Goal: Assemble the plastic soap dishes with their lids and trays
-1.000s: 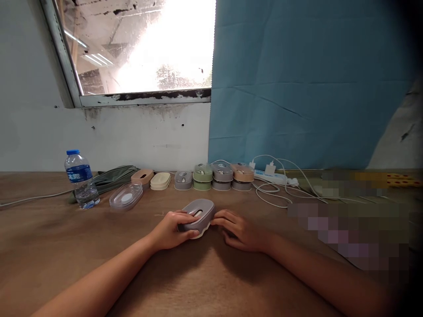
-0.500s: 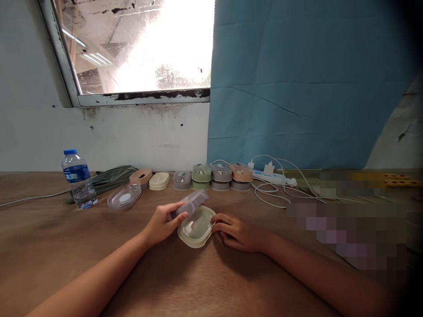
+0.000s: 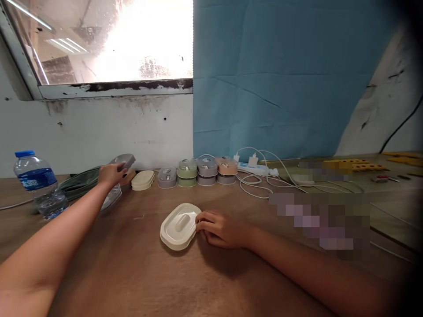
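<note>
Leftmost, a blue-capped water bottle (image 3: 36, 186) is standing on the surface (image 3: 132, 273). Next, the left hand (image 3: 111, 175) is holding a gray cover (image 3: 124, 159) near an orange box (image 3: 127, 178), its grip pinching the cover's edge. Cream lids (image 3: 142, 180) are lying stacked beside that box. Farther along, a cream oval tray (image 3: 179, 228) is resting in front of a row of containers (image 3: 187, 172). At its right rim, the right hand (image 3: 223, 230) is touching it with curled fingers; how firmly that grip is pinching, I cannot tell. Beyond, a power strip (image 3: 261, 169) is lying below the blue cloth (image 3: 280, 79).
</note>
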Demonstrator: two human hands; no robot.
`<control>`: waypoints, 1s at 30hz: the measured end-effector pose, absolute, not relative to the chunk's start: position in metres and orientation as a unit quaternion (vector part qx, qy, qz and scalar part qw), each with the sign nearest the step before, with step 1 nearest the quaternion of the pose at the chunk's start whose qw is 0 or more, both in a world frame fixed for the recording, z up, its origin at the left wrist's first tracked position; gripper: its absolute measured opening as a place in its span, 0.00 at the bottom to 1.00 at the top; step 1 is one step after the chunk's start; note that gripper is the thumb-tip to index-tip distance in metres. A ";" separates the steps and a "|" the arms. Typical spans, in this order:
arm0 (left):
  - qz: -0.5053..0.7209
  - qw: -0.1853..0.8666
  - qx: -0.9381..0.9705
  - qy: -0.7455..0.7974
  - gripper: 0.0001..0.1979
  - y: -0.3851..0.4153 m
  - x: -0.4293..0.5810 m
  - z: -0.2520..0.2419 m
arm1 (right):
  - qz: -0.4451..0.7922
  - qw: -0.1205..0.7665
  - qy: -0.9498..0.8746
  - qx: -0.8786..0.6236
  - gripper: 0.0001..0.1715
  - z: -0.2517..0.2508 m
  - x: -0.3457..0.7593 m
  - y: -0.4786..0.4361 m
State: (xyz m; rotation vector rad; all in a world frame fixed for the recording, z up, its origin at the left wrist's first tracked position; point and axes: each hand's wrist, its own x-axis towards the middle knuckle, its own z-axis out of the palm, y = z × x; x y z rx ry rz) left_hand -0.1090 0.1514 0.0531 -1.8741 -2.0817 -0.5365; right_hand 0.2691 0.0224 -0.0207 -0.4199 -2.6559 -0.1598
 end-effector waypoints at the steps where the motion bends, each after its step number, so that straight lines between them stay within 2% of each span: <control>1: -0.178 0.139 -0.650 -0.726 0.23 0.155 -0.113 0.054 | -0.060 0.221 -0.961 -0.153 0.13 -0.021 0.269 0.023; 9: -0.116 0.122 -0.667 -0.726 0.22 0.163 -0.117 0.046 | -0.068 0.228 -0.960 -0.145 0.12 -0.024 0.270 0.025; 18: -0.126 0.112 -0.650 -0.741 0.21 0.166 -0.119 0.038 | -0.066 0.229 -0.960 -0.147 0.13 -0.024 0.270 0.025; 23: -0.159 0.142 -0.651 -0.729 0.26 0.161 -0.106 0.039 | -0.066 0.230 -0.960 -0.147 0.13 -0.023 0.270 0.024; 25: -0.227 0.159 -0.675 -0.684 0.24 0.147 -0.088 0.038 | -0.068 0.232 -0.959 -0.147 0.13 -0.023 0.270 0.024; 27: -0.294 0.126 -0.744 -0.587 0.21 0.120 -0.063 0.036 | -0.067 0.234 -0.959 -0.146 0.13 -0.023 0.270 0.025; 28: -0.295 0.081 -0.798 -0.520 0.19 0.102 -0.049 0.034 | -0.066 0.233 -0.959 -0.146 0.13 -0.023 0.270 0.025; 30: -0.222 -0.028 -0.898 -0.379 0.16 0.060 -0.020 0.029 | -0.064 0.232 -0.959 -0.147 0.13 -0.023 0.270 0.025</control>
